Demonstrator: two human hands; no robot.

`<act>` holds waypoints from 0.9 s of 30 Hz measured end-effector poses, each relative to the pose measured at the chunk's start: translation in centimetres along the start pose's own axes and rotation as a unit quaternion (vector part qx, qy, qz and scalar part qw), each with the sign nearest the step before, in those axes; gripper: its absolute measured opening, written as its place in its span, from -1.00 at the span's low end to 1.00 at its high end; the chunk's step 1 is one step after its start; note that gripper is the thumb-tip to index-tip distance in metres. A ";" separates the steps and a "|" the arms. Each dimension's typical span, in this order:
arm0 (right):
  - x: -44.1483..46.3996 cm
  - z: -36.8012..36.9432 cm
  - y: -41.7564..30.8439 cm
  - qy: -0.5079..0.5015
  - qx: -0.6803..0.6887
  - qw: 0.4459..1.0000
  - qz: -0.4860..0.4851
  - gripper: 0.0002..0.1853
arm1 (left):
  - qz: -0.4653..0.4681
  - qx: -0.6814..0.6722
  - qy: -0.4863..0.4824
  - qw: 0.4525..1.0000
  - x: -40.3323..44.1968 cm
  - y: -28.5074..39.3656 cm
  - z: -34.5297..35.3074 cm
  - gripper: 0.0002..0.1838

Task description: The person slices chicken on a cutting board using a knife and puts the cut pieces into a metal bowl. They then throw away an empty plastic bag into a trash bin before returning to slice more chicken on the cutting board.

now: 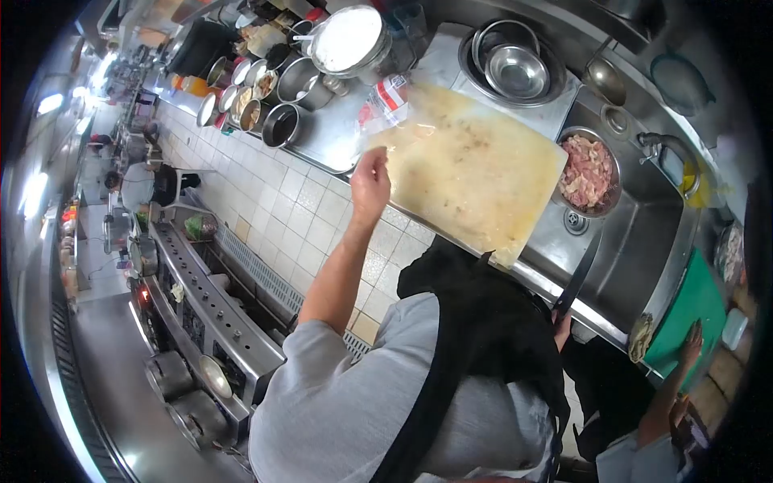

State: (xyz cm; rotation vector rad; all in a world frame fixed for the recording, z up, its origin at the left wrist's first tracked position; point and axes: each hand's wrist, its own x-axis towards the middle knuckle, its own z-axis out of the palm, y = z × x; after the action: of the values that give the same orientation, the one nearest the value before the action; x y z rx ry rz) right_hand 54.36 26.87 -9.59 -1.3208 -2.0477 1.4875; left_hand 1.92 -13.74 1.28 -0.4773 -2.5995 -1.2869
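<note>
Grey shirt (346,386) & black apron (467,322) of the wearer are closest to cam, filling approx 5 to 7 o'c. Steel stove (225,306) sits well apart from the work at approx 8 o'c. Steel bench (326,133) runs from 11 round to 4 o'c., w/ sink (644,241) set in at 3. Big yellowish board (475,169) lies flat at approx 2 o'c., a few smears & small bits on top. Green board (684,306) is btwn 3 & 4 o'c., w/ a co-worker's hand (692,342) on it.

Metal bowl (615,173) of cut raw meat (585,171) is btwn 2 & 3 o'c., just beside the yellowish board. Steel bowls (517,72), nested, are at 1 o'c.; white tub (348,40) just before 12; pots (304,84) at approx 11. Printed plastic bag (386,101) is at 12 o'c., by the yellowish board's 10 o'c. corner.

Long knife (584,270) is at 3 o'c., tip aimed at 1, nr the sink's edge. R hand (562,330), at 4 o'c., is wrapped round its handle, partly hidden. L hand (370,183), 12 o'c. nr centre, is by the yellowish board's 9 o'c. side, fingers curled; can't tell if fully closed or pinching anything.
</note>
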 end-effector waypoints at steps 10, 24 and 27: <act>-6.9 18.1 -11.1 -0.043 0.098 0.992 0.062 -0.62 | -0.121 0.193 -0.112 0.967 11.1 -4.5 1.3 -0.24; -11.5 25.8 -7.9 0.058 0.339 0.900 0.269 -0.52 | -0.128 -0.435 -0.202 0.868 8.5 2.6 4.8 -0.81; -11.7 27.1 -13.0 0.085 0.393 0.850 0.340 -0.51 | -0.095 -0.263 -0.390 0.877 6.2 -0.6 3.6 -0.83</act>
State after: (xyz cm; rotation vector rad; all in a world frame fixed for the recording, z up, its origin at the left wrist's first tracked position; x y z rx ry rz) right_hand 35.81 0.59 -6.84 -1.7421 -0.6559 2.0462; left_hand -4.20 -9.96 0.65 -1.0364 -2.8996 -2.2820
